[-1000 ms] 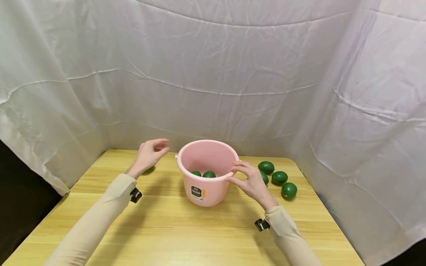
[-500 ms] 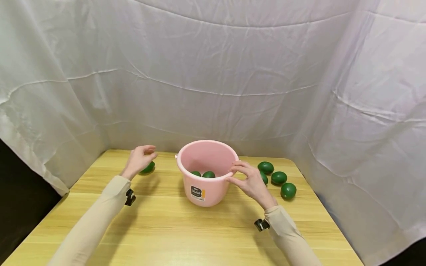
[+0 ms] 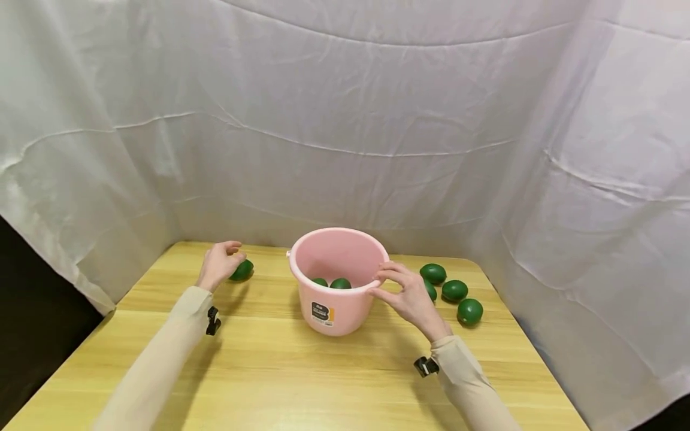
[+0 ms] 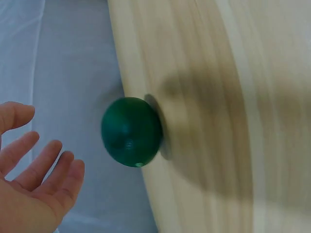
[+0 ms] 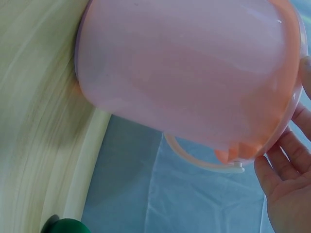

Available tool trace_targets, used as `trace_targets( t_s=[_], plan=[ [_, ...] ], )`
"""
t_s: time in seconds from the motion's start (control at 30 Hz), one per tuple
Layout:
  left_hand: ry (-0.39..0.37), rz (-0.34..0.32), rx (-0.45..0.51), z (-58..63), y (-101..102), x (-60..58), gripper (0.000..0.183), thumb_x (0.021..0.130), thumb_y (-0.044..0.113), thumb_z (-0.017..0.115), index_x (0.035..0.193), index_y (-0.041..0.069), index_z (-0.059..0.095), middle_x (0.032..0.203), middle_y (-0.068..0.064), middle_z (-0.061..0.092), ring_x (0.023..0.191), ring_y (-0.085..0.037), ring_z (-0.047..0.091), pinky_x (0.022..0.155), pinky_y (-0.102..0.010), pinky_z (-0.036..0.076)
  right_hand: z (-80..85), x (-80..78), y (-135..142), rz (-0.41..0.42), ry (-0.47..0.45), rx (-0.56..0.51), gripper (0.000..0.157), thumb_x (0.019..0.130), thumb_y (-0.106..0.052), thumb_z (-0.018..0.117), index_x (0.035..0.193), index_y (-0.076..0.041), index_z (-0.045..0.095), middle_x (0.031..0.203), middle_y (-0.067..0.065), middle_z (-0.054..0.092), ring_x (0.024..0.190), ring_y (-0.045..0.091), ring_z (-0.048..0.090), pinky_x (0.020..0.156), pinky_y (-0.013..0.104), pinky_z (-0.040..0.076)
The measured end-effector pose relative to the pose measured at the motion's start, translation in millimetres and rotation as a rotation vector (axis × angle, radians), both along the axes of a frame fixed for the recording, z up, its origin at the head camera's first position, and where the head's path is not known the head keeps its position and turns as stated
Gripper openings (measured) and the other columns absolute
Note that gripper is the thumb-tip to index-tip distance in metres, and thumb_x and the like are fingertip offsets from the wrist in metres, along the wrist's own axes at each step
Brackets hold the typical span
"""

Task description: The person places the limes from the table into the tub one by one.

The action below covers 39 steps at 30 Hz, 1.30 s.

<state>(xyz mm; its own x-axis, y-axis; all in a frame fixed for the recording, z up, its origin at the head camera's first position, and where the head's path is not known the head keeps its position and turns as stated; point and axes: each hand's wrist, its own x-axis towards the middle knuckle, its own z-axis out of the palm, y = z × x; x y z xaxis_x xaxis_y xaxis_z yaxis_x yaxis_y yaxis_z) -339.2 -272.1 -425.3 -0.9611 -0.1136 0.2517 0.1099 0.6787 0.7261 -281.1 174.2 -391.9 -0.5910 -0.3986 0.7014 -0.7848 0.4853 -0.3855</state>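
My right hand (image 3: 411, 299) holds a pink bucket (image 3: 335, 312) by the right side of its rim, as the right wrist view also shows with fingertips along the rim (image 5: 291, 97). Two dark green oval fruits (image 3: 340, 284) show inside the bucket. At the table's far left, my left hand (image 3: 220, 263) hovers beside another smooth green fruit (image 3: 244, 270). In the left wrist view, a gap separates the loosely spread fingers (image 4: 46, 165) from that fruit (image 4: 131, 132), which rests on the table.
Several more green fruits (image 3: 454, 291) lie on the wooden table (image 3: 302, 383) right of the bucket, one partly hidden behind my right hand. The bucket's pale handle (image 5: 194, 160) hangs on its far side. White cloth (image 3: 345, 120) hangs behind the table and at both sides.
My left hand has moved left and down, away from the bucket, to beside the lone green fruit. The right hand has stayed on the rim.
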Motion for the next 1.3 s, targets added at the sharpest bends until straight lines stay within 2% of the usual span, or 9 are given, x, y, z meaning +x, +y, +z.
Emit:
trace_targets(
  t_s=[0.23, 0.37, 0.53, 0.73, 1.0, 1.3],
  plan=[
    [-0.002, 0.068, -0.019, -17.7, -2, -6.7, 0.055, 0.093, 0.021, 0.065, 0.139, -0.005, 0.049, 0.136, -0.035, 0.05, 0.125, -0.05, 0.047, 0.104, -0.059, 0.04, -1.6, 0.0, 1, -0.006, -0.018, -0.003, 0.023, 0.076, -0.02, 0.085, 0.095, -0.014, 0.075, 0.115, 0.0, 0.068, 0.113, 0.023, 0.062, 0.099, 0.046, 0.05],
    [-0.039, 0.1, 0.006, -28.0, -2, -7.7, 0.058, 0.092, 0.019, 0.065, 0.141, -0.005, 0.045, 0.139, -0.035, 0.046, 0.126, -0.052, 0.044, 0.103, -0.061, 0.04, -3.4, 0.6, 2, 0.002, -0.017, 0.003, 0.022, 0.076, -0.021, 0.084, 0.096, -0.016, 0.075, 0.115, 0.0, 0.068, 0.112, 0.023, 0.063, 0.098, 0.046, 0.051],
    [-0.081, 0.117, 0.02, -30.1, -3, -9.4, 0.062, 0.092, 0.019, 0.066, 0.143, -0.004, 0.042, 0.142, -0.035, 0.042, 0.128, -0.053, 0.041, 0.105, -0.062, 0.038, -4.0, 0.3, 2, 0.0, -0.012, 0.008, 0.022, 0.077, -0.021, 0.084, 0.097, -0.017, 0.075, 0.116, 0.0, 0.068, 0.113, 0.022, 0.063, 0.098, 0.045, 0.051],
    [-0.124, 0.1, -0.011, -28.8, -2, -11.5, 0.068, 0.091, 0.019, 0.067, 0.145, -0.007, 0.037, 0.145, -0.036, 0.038, 0.131, -0.053, 0.038, 0.107, -0.061, 0.036, -2.2, 0.1, 3, 0.013, -0.01, 0.011, 0.022, 0.077, -0.022, 0.084, 0.096, -0.014, 0.075, 0.115, 0.0, 0.068, 0.112, 0.021, 0.062, 0.099, 0.044, 0.05],
    [-0.208, 0.04, -0.095, -30.6, -1, -15.3, 0.071, 0.091, 0.019, 0.064, 0.146, -0.009, 0.03, 0.136, -0.04, 0.04, 0.119, -0.052, 0.047, 0.096, -0.058, 0.047, -2.2, -1.8, 2, 0.006, -0.007, 0.005, 0.024, 0.076, -0.019, 0.085, 0.096, -0.01, 0.075, 0.116, 0.002, 0.068, 0.113, 0.023, 0.063, 0.098, 0.046, 0.051],
    [-0.203, -0.021, -0.132, -33.4, 6, -13.6, 0.06, 0.091, 0.015, 0.064, 0.141, -0.007, 0.039, 0.131, -0.04, 0.045, 0.116, -0.053, 0.049, 0.095, -0.06, 0.046, -2.3, 0.1, 1, 0.008, -0.016, 0.0, 0.025, 0.075, -0.018, 0.085, 0.097, -0.009, 0.075, 0.117, 0.003, 0.068, 0.113, 0.024, 0.062, 0.099, 0.045, 0.05]
  ],
)
